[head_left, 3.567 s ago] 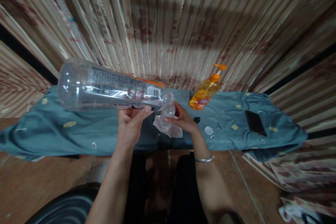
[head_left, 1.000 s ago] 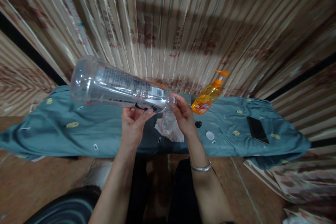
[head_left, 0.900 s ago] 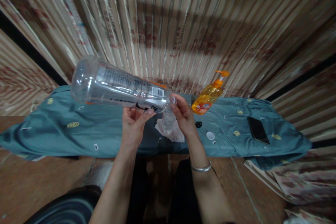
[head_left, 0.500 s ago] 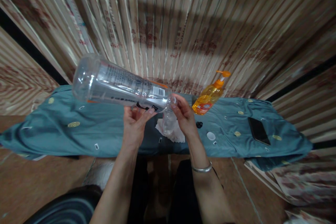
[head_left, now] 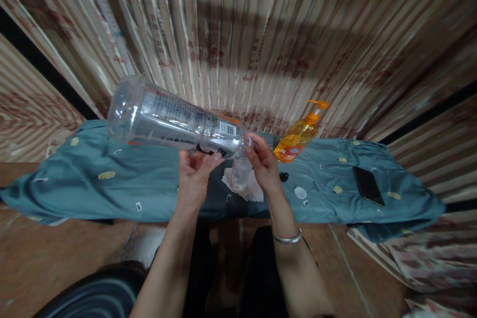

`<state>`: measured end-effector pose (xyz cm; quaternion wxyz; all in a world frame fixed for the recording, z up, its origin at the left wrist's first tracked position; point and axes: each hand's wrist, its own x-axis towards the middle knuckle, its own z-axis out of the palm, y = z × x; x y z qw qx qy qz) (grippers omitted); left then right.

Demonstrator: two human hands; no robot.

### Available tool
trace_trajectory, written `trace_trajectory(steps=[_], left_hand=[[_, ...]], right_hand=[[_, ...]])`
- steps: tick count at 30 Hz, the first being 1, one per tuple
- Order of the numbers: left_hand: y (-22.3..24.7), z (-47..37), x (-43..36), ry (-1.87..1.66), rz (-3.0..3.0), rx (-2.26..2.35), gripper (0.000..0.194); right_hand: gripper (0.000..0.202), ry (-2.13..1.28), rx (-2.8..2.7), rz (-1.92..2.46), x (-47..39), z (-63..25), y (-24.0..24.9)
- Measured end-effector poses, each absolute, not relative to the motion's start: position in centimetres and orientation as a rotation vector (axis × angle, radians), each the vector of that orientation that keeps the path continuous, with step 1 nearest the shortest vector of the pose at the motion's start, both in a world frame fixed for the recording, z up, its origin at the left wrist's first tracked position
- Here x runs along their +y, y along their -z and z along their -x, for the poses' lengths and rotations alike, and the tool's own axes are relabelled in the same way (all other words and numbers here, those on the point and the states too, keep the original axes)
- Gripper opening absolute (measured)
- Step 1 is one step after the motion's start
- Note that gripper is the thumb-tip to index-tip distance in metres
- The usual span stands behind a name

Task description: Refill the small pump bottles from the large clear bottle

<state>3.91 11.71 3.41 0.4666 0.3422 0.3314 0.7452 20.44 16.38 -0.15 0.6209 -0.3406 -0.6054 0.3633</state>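
A large clear plastic bottle (head_left: 171, 119) with a printed label lies tilted in the air, its base up to the left and its neck lower at the right. My left hand (head_left: 196, 171) grips it from below near the shoulder. My right hand (head_left: 263, 161) has its fingers closed around the bottle's neck, by the mouth of a small clear bottle (head_left: 239, 174). That small bottle stands upright on a white tissue (head_left: 255, 191). Whether the two mouths touch is hidden by my right fingers.
An orange pump bottle (head_left: 296, 136) of yellow liquid stands behind my right hand. Right of my wrist lie a small black cap (head_left: 283, 177) and a white disc (head_left: 300, 193). A dark phone (head_left: 368, 186) rests farther right on the green cloth (head_left: 149, 189). A pleated curtain (head_left: 231, 35) hangs behind.
The large bottle and both hands appear shifted very slightly to the right, along with a small shift of the whole view. Both hands keep their hold.
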Motion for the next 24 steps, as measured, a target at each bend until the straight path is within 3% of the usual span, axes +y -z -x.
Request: trace_trajectory(steps=[24], left_hand=[[-3.58, -3.75, 11.48, -1.799, -0.852, 0.842, 0.069]], right_hand=[[0.05, -0.811, -1.434, 0.797, 16.25, -20.53, -0.13]])
